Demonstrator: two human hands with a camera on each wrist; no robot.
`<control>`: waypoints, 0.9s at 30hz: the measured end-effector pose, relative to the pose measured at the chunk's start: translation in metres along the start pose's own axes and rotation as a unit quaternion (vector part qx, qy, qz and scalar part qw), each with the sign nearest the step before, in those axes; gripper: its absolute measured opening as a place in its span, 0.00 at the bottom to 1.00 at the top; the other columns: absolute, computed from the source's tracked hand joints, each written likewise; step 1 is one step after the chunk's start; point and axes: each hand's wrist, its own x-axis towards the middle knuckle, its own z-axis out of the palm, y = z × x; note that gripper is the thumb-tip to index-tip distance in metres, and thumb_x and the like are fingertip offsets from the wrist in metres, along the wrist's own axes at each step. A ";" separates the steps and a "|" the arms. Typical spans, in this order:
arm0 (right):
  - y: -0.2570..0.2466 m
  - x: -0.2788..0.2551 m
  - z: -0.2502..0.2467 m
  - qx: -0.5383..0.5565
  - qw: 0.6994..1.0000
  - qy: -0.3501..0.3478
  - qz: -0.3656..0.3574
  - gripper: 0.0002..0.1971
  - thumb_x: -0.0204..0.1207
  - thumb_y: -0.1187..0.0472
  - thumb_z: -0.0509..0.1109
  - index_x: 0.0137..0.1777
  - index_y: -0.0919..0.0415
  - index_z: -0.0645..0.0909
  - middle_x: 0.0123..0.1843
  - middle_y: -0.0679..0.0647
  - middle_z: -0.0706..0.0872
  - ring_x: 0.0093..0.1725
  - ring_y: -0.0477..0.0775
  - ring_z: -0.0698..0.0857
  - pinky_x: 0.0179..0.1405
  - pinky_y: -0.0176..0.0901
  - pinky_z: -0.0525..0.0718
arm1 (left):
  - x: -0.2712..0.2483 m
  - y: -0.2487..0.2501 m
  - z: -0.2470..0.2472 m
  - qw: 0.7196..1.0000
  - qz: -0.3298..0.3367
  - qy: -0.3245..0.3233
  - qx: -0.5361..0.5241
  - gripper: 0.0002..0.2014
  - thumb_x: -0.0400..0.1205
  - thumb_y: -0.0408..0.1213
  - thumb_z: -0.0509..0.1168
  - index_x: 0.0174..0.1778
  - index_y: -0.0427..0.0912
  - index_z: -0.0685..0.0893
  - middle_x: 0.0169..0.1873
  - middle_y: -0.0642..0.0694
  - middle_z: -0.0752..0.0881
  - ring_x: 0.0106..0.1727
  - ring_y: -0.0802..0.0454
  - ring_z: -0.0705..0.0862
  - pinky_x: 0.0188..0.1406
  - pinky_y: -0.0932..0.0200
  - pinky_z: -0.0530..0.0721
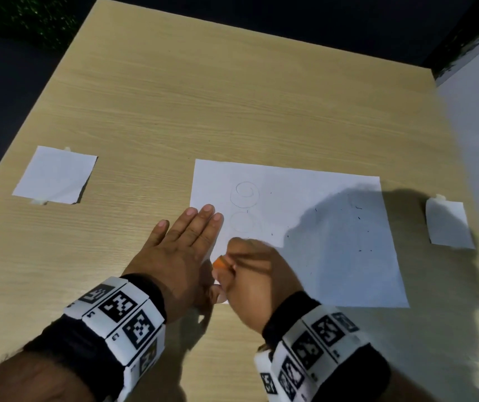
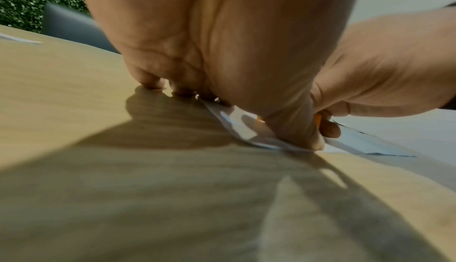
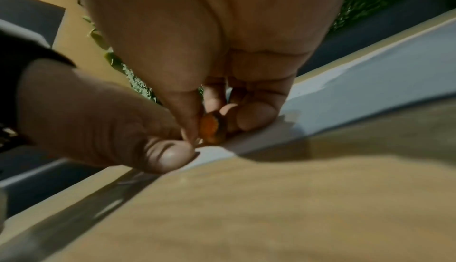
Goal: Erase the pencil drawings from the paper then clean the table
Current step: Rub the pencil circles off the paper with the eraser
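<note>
A pale wooden table [image 1: 203, 97] carries everything. On it, right of centre, lies a white sheet of paper [image 1: 333, 242] with a pencil spiral [image 1: 245, 192], a faint circle [image 1: 242, 221] below it, and dark crumbs [image 1: 358, 217] scattered over its right half. Two small paper squares lie well apart from it, one far left [image 1: 55, 175] and one far right [image 1: 448, 224]. The left hand [image 1: 183, 250] lies flat, fingers straight, pressing the sheet's left edge. Just beside it, the right hand [image 1: 255, 271] pinches an orange eraser [image 3: 212, 127] against the paper's near left corner.
</note>
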 end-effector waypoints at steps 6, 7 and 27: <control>0.017 0.014 -0.029 -0.114 0.983 0.059 0.131 0.11 0.80 0.53 0.64 0.38 0.55 0.70 0.33 0.47 0.76 0.36 0.52 0.77 0.35 0.36 0.71 | 0.001 -0.001 -0.002 1.000 0.008 -0.012 -0.015 0.52 0.71 0.75 0.48 0.73 0.54 0.18 0.72 0.56 0.17 0.75 0.56 0.21 0.79 0.47 0.31; 0.011 0.012 -0.023 -0.095 0.986 0.037 0.131 0.11 0.79 0.54 0.65 0.38 0.55 0.70 0.34 0.48 0.77 0.36 0.52 0.77 0.37 0.37 0.73 | 0.001 -0.001 -0.001 1.000 0.009 -0.012 -0.014 0.52 0.71 0.76 0.46 0.73 0.54 0.18 0.72 0.56 0.17 0.75 0.55 0.21 0.78 0.47 0.31; 0.029 -0.026 -0.034 -0.134 0.977 0.071 0.150 0.09 0.81 0.47 0.63 0.41 0.47 0.71 0.39 0.43 0.79 0.36 0.42 0.79 0.31 0.28 0.72 | -0.014 -0.005 0.004 0.992 0.037 0.025 -0.122 0.60 0.49 0.84 0.30 0.72 0.53 0.18 0.71 0.58 0.18 0.74 0.58 0.20 0.73 0.57 0.26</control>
